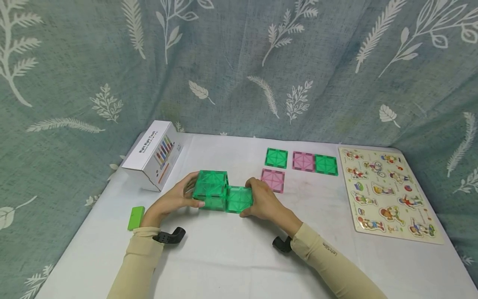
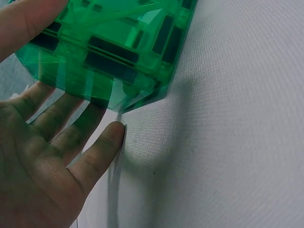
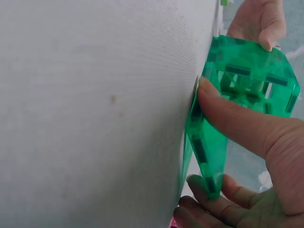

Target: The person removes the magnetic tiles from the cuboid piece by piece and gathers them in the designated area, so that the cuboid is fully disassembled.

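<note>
A cube of translucent green magnetic tiles stands on the white table in the head view. My left hand holds it from the left, thumb at the near face and fingers at its far left side. A single green magnetic tile sits low against the cube's right side. My right hand grips that tile between thumb and fingers. In the right wrist view the tile is slightly tilted off the tabletop, with the thumb across its near edge. The left wrist view shows the cube's dark magnets close up.
Two pink tiles and two more green tiles lie flat behind and right of my right hand. A picture puzzle board lies far right. At left are a white box and a bright green block.
</note>
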`<move>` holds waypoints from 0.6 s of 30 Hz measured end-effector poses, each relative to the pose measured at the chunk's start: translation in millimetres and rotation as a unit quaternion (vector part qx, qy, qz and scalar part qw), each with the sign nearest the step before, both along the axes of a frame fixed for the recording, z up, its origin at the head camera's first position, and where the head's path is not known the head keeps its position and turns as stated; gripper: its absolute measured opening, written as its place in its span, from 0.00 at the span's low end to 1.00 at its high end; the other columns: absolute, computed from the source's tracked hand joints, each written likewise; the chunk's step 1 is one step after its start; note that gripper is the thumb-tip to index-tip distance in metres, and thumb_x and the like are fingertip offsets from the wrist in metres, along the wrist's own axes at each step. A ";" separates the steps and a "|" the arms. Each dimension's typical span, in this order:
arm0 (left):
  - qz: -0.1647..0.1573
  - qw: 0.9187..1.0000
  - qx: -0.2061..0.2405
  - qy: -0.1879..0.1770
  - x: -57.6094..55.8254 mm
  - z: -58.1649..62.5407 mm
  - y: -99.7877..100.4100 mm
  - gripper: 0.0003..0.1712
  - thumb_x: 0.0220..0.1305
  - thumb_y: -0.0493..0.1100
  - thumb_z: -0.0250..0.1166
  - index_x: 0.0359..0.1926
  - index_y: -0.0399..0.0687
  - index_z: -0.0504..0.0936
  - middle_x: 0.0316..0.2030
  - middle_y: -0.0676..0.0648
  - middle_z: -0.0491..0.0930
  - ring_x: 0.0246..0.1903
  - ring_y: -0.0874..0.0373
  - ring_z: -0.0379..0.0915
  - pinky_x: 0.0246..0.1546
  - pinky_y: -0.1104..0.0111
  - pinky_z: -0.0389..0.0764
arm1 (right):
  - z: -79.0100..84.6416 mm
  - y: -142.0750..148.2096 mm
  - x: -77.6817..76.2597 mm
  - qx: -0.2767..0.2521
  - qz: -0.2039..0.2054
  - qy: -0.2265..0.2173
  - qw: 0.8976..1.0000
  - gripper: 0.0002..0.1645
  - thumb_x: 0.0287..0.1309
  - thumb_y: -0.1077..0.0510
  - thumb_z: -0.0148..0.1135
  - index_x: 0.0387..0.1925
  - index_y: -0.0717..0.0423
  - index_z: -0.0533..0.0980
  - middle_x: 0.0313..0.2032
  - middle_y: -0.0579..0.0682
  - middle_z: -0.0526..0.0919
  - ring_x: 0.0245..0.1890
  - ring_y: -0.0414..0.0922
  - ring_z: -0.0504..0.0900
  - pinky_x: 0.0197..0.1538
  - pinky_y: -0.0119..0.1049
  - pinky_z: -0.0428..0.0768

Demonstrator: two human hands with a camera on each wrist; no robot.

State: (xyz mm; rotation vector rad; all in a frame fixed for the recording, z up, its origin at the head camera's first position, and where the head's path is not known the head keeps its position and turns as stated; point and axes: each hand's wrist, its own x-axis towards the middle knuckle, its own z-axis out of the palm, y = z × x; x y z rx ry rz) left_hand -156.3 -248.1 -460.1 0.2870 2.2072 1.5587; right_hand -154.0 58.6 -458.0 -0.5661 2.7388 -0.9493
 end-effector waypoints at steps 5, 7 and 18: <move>0.000 1.000 -0.003 0.002 0.0 -0.9 -0.8 0.61 0.53 0.40 0.77 0.79 0.50 0.46 0.80 0.38 0.43 0.80 0.34 0.33 0.79 0.39 0.45 | -1.2 0.1 -1.2 -0.004 -0.006 0.003 1.000 0.51 0.33 0.50 0.88 0.58 0.54 0.68 0.51 0.55 0.80 0.53 0.50 0.78 0.60 0.49 0.81; -0.001 1.000 -0.001 0.003 0.1 -1.6 -1.2 0.61 0.53 0.40 0.77 0.79 0.50 0.46 0.80 0.38 0.43 0.80 0.34 0.33 0.79 0.39 0.45 | -1.3 0.5 -2.1 -0.015 -0.005 0.000 1.000 0.49 0.36 0.52 0.87 0.59 0.53 0.68 0.50 0.54 0.79 0.51 0.48 0.77 0.58 0.47 0.81; -0.002 1.000 0.004 0.002 0.2 -0.3 -0.8 0.61 0.53 0.40 0.77 0.79 0.50 0.47 0.80 0.38 0.44 0.80 0.34 0.33 0.79 0.38 0.44 | -2.3 5.1 -5.8 -0.113 -0.032 -0.092 0.989 0.28 0.53 0.60 0.76 0.55 0.52 0.75 0.36 0.50 0.81 0.35 0.43 0.77 0.40 0.37 0.79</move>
